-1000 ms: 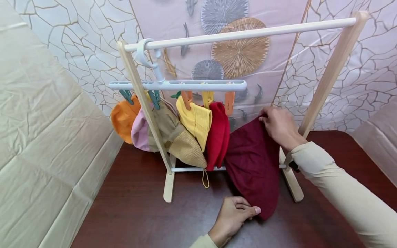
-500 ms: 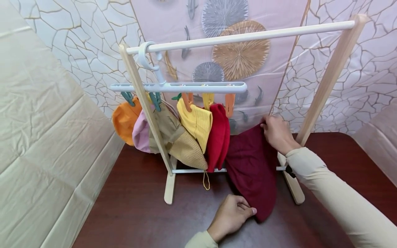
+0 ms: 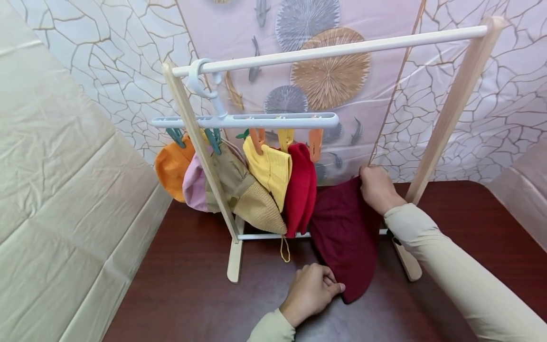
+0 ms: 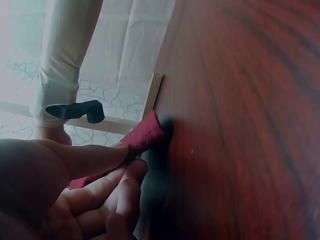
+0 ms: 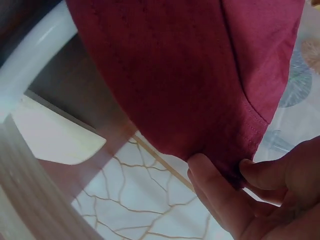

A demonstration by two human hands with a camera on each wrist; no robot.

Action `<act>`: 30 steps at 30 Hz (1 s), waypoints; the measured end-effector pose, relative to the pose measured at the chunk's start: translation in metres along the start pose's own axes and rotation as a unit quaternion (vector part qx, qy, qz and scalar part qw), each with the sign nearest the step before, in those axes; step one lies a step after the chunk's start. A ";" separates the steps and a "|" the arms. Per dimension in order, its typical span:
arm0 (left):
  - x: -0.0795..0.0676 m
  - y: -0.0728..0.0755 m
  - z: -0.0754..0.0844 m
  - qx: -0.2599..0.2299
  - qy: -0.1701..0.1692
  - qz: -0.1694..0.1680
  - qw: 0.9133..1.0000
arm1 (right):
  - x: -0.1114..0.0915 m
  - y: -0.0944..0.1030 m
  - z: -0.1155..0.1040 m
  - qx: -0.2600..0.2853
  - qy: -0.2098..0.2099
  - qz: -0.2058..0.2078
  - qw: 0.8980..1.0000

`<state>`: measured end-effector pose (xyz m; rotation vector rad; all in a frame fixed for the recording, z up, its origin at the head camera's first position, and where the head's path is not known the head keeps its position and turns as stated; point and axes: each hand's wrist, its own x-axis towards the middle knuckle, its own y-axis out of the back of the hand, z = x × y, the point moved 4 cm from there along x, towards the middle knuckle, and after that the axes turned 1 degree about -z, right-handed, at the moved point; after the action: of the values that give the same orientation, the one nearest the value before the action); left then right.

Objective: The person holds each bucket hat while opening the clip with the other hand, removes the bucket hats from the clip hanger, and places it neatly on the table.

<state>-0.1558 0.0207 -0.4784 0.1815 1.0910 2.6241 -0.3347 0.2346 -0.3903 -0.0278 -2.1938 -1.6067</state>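
A maroon fabric hat (image 3: 346, 232), with stitched rows along its brim (image 5: 165, 65) in the right wrist view, is stretched between both hands at the right part of the rack. My right hand (image 3: 379, 190) pinches its upper back edge between thumb and fingers. Low at the front, my left hand (image 3: 308, 290) pinches the bottom edge; in the left wrist view the thumb and index finger meet on a maroon fold (image 4: 146, 135) just above the table. Left of the maroon hat hangs a red hat (image 3: 300, 194), held by a peg on a pale hanger (image 3: 256, 120).
The wooden rack (image 3: 453, 109) carries the hanger on its white top bar (image 3: 342, 51). Yellow (image 3: 271, 171), straw-coloured (image 3: 260, 206), khaki, lilac (image 3: 194, 185) and orange (image 3: 173, 168) hats hang from coloured pegs. A low white bar (image 3: 260, 236) joins the rack's feet on the dark table (image 3: 179, 285).
Both hands have shifted a little: the right hand has gone lower, the left hand leftward and slightly up. The maroon hat's lower edge has moved left with them. The hanging hats look unchanged.
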 end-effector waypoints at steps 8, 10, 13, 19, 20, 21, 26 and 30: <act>0.004 0.004 -0.004 0.055 0.004 0.000 0.998 | -0.001 -0.013 0.009 0.003 -0.032 -0.037 0.999; 0.004 0.004 -0.005 0.061 0.005 0.001 0.998 | -0.001 -0.016 0.011 -0.009 -0.036 -0.042 0.998; 0.006 0.005 -0.007 0.061 0.007 0.006 0.998 | 0.000 -0.018 0.014 -0.025 -0.036 -0.042 0.998; 0.010 0.009 -0.010 0.051 0.010 0.025 0.998 | 0.001 -0.025 0.025 -0.020 -0.066 -0.054 0.996; 0.011 0.010 -0.010 0.050 0.011 0.027 0.998 | 0.000 -0.026 0.027 -0.015 -0.074 -0.060 0.995; 0.012 0.011 -0.010 0.050 0.011 0.030 0.998 | 0.000 -0.027 0.028 -0.010 -0.081 -0.065 0.995; 0.013 0.015 -0.003 0.079 -0.002 0.091 0.993 | -0.006 -0.030 0.028 0.021 -0.103 -0.101 0.989; 0.013 0.018 0.007 0.133 -0.032 0.162 0.977 | -0.016 -0.030 0.017 0.033 -0.100 -0.129 0.986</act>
<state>-0.1706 0.0177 -0.4606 0.5382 1.4993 2.7100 -0.3333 0.2436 -0.4273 0.1242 -2.4894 -1.7301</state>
